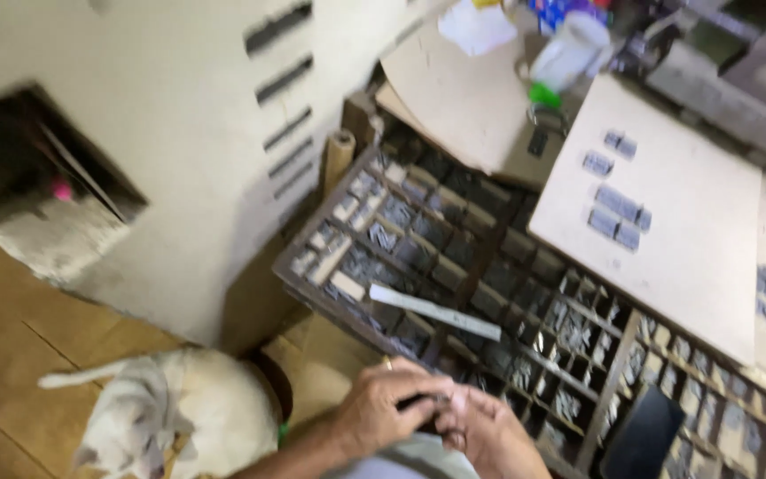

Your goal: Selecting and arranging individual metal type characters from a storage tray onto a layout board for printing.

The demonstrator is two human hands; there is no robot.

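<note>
A: Why are both hands together at the bottom centre?
B: The left hand (383,412) and right hand (489,435) are closed on a small dark object (427,406), just over the type case (489,266) of metal pieces, for steadiness I think.

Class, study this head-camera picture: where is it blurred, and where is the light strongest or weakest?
Head view: motion blur smears everything, most of all the hands and the white animal; the compartments of the wooden tray stay readable; the pale board is brightest; the wall opening is deep shadow.
</note>
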